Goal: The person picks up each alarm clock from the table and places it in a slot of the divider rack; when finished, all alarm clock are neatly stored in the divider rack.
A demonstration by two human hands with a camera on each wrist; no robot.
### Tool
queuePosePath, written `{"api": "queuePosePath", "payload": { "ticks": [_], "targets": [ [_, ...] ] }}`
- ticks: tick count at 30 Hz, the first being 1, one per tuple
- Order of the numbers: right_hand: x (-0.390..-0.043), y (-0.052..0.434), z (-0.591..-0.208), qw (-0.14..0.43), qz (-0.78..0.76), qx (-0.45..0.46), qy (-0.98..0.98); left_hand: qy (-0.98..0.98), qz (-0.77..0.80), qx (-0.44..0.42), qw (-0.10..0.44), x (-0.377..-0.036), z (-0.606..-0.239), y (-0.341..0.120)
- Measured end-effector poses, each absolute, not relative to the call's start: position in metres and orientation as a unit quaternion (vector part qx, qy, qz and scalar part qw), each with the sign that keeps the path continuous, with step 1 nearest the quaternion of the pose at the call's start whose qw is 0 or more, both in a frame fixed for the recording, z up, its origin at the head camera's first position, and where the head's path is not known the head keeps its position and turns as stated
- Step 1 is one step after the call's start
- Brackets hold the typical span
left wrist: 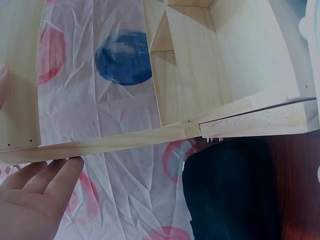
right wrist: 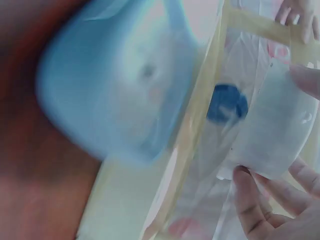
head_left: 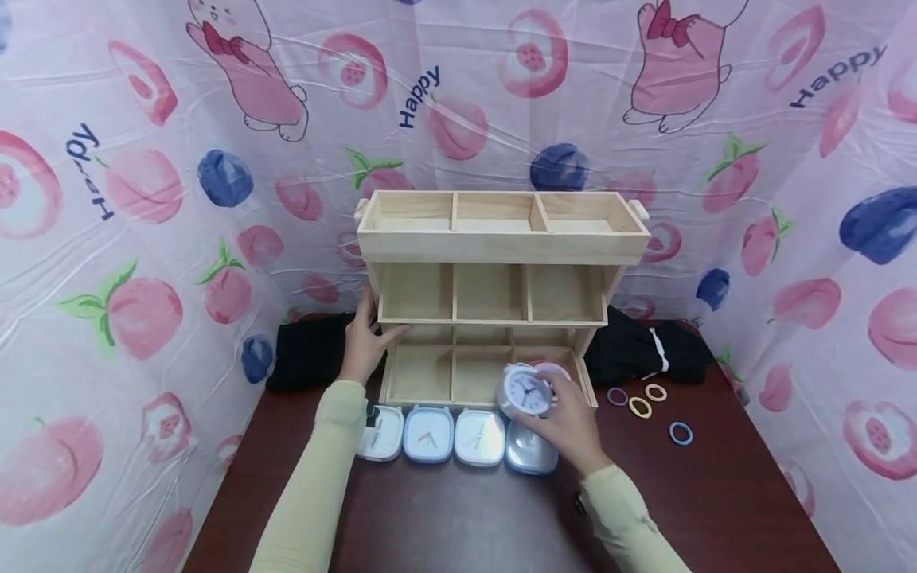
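Note:
A wooden three-tier storage box (head_left: pixel 501 248) with divided trays stands at the back of the table. My left hand (head_left: pixel 364 341) holds its left side; in the left wrist view, the fingers (left wrist: pixel 64 182) lie against a wooden side strut (left wrist: pixel 100 146). With thumb and fingers, my right hand (head_left: pixel 569 420) grips a small white round alarm clock (head_left: pixel 526 390) in front of the lowest tray's right compartment. Its pale casing (right wrist: pixel 272 125) shows between the fingers in the right wrist view. Behind that clock, a pink round thing (head_left: pixel 560 369) is partly hidden in the compartment.
Several square clocks line up before the box, among them a blue-rimmed one (head_left: pixel 428 434) and a white one (head_left: pixel 480 438). Hair ties, including a blue ring (head_left: pixel 680 433), lie at right. Black cloth (head_left: pixel 308 350) sits left of the box, more black cloth (head_left: pixel 677 350) right.

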State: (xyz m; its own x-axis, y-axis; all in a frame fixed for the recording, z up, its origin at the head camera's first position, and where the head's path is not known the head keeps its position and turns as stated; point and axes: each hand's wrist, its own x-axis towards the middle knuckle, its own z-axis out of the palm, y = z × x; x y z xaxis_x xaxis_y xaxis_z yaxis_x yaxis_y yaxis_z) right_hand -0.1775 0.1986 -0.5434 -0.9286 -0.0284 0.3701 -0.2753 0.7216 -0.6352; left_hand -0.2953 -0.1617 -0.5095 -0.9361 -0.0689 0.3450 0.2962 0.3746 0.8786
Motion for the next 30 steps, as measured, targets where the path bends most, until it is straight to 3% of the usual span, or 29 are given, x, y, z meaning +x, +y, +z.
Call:
{"api": "queuePosePath", "payload": {
  "ticks": [9,15,21,30],
  "targets": [
    [-0.239,0.146,-0.547,0.081,0.352,0.088,-0.928,-0.812,-0.557,-0.069,0.157,-0.295,-0.508,-0.162],
    [-0.263,0.131,-0.566,0.064,0.309,0.096,-0.944,-0.813,-0.557,-0.068,0.156,-0.293,-0.508,-0.162],
    [-0.268,0.130,-0.578,0.051,0.253,0.103,-0.961,-0.813,-0.556,-0.069,0.155,-0.292,-0.508,-0.161],
    [-0.262,0.131,-0.572,-0.011,0.229,0.098,-0.968,-0.812,-0.559,-0.068,0.154,-0.292,-0.506,-0.161]
  ]
}}
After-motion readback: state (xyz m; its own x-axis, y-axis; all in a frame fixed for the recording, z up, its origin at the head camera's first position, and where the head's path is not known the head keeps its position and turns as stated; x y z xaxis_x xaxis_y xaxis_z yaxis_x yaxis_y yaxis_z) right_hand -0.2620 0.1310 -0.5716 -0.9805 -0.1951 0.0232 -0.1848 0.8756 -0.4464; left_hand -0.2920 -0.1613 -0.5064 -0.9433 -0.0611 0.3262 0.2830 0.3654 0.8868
